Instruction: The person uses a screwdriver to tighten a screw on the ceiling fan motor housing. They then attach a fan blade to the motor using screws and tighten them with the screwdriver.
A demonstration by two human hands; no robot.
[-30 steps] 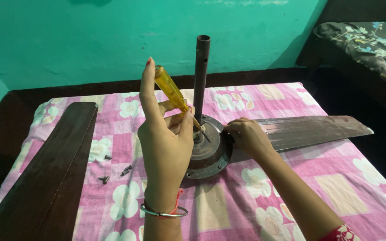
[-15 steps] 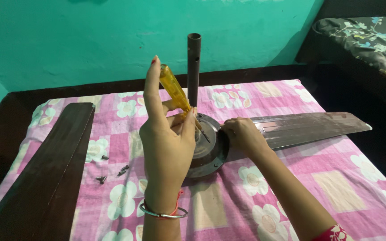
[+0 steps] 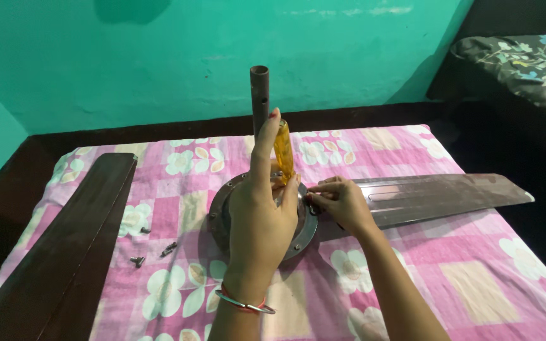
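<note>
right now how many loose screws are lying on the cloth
3 show: one screw beside the detached dark blade, one lower down, one nearer the fan motor. Hands may hide more.

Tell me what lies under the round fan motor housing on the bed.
Under the fan motor housing lies a pink floral bedsheet. The left hand, holding a yellow screwdriver, covers the housing's middle, so the spot where the fan blade joins it is partly hidden.

Head view, close, probably steeply downward
</note>
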